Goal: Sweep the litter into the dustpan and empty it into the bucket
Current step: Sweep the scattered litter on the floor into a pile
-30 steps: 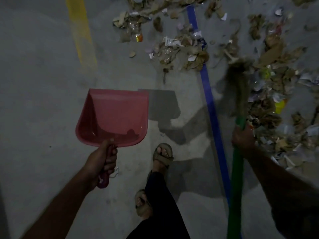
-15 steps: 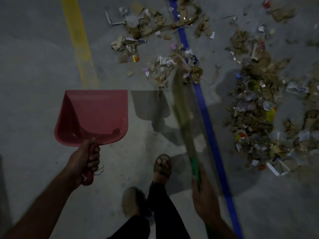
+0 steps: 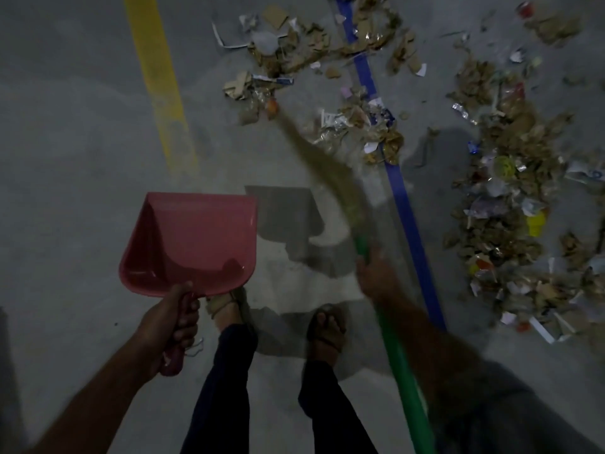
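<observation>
While both hands' fingers grip dustpan (image 3: 196, 244) and broom (image 3: 397, 365), litter (image 3: 510, 204) straddles a blue line (image 3: 407, 217).

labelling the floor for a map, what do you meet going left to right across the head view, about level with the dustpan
yellow line → dustpan, gripped by the left hand → broom, held in the right hand → blue line → litter

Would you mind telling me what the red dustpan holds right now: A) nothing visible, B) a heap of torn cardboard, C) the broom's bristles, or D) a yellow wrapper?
A: the dustpan, gripped by the left hand, shows only bare red plastic, while the litter lies on the floor beyond it.
</observation>
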Action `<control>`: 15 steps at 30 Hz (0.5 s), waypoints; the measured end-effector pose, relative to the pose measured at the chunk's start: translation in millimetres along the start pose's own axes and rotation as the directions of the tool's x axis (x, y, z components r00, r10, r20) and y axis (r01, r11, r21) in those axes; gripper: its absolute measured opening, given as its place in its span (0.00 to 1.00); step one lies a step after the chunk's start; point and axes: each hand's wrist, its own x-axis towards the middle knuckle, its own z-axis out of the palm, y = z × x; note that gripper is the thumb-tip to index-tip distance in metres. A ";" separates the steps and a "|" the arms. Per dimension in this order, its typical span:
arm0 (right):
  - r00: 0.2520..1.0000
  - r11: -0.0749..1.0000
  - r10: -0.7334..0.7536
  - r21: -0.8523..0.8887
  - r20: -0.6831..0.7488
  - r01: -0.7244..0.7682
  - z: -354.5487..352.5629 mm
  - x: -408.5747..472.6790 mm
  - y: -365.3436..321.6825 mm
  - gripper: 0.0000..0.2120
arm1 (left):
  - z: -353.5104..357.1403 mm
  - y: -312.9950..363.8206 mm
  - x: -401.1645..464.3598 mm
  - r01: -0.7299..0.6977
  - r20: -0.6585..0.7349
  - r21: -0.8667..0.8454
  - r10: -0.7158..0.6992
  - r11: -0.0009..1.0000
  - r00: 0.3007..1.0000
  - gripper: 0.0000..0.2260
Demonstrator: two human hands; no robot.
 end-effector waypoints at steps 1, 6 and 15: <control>0.998 0.997 0.052 0.054 -0.034 -0.050 -24.2 11.8 7.1 0.22 | 8.0 3.8 3.6 -0.003 0.006 0.006 0.003 1.000 1.000 0.17; 0.953 0.942 0.229 0.294 -0.200 -0.165 -98.9 43.8 37.5 0.23 | 8.9 42.1 28.6 -0.009 0.101 0.057 0.003 0.998 0.995 0.17; 0.878 0.982 0.163 0.163 -0.451 -0.099 -101.3 -67.2 27.3 0.22 | -18.8 111.7 22.4 -0.026 0.180 0.120 0.004 0.992 0.984 0.17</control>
